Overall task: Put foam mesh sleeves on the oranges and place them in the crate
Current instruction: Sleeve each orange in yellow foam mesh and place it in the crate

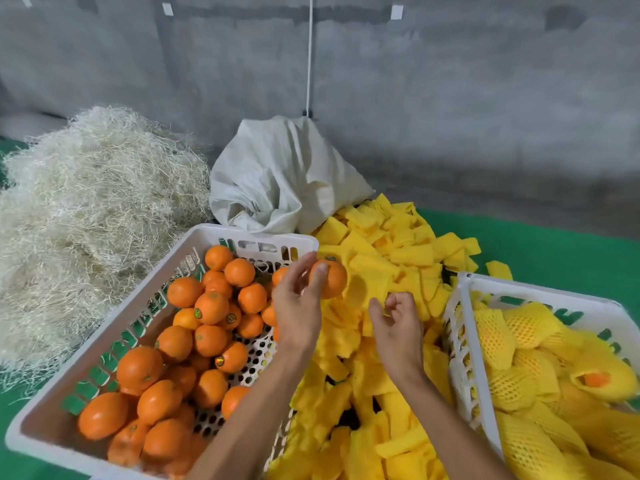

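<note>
— One orange [331,278] up, pinched in my left hand [297,308] fingertips, clear of its basket [45,419].
— Right hand [394,327]?
— Curled fingers nipping a yellow sleeve [360,289] just beneath, readying its mouth. Crate [462,362] waits beyond my right knuckles.

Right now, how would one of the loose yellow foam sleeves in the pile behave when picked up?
Probably very light and floppy: the foam sleeves lie crumpled and bent in the pile. Likely stretchy too, since those in the right crate hug round fruit.
</note>
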A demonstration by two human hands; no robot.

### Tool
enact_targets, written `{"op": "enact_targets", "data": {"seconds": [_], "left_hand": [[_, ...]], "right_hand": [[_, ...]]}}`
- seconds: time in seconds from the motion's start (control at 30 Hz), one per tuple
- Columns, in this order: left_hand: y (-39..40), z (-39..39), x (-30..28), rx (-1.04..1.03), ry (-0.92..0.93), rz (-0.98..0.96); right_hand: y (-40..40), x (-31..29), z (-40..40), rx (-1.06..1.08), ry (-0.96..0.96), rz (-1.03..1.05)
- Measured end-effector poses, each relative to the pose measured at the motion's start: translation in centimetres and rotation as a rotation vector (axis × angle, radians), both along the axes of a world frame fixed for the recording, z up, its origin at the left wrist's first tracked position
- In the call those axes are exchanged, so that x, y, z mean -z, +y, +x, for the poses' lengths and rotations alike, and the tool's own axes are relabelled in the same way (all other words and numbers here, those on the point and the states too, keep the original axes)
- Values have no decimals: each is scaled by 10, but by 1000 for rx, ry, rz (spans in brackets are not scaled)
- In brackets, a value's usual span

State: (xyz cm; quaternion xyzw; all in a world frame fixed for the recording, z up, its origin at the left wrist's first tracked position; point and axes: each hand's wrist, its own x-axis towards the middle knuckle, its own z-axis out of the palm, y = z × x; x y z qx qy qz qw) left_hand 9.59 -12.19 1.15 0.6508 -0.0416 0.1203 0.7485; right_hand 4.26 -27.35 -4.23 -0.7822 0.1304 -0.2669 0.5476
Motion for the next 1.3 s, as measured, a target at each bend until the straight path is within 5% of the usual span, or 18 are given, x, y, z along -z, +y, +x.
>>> {"op": "enact_targets", "data": {"seconds": [0.23, 0.37, 0.57, 0.73, 0.93, 1.13, 1.3], "left_hand": [[-56, -3, 35, 198, 112, 141], [-60, -3, 36, 442, 213, 106], [-53, 1, 27, 525, 273, 67], [-49, 1, 25, 507, 329, 64], [-48, 5, 35, 401, 79, 330], [-47, 6, 35, 398, 234, 223], [-47, 8, 34, 372, 370, 208]], "right_hand": [[-16, -2, -3, 35, -75, 95], [-30, -8, 0, -14, -57, 112], [-34, -14, -3, -103, -20, 140], [-35, -11, -3, -103, 11, 135], [-31, -4, -2, -80, 81, -27], [-33, -1, 0, -99, 93, -25], [-43, 1, 3, 92, 195, -171]]}}
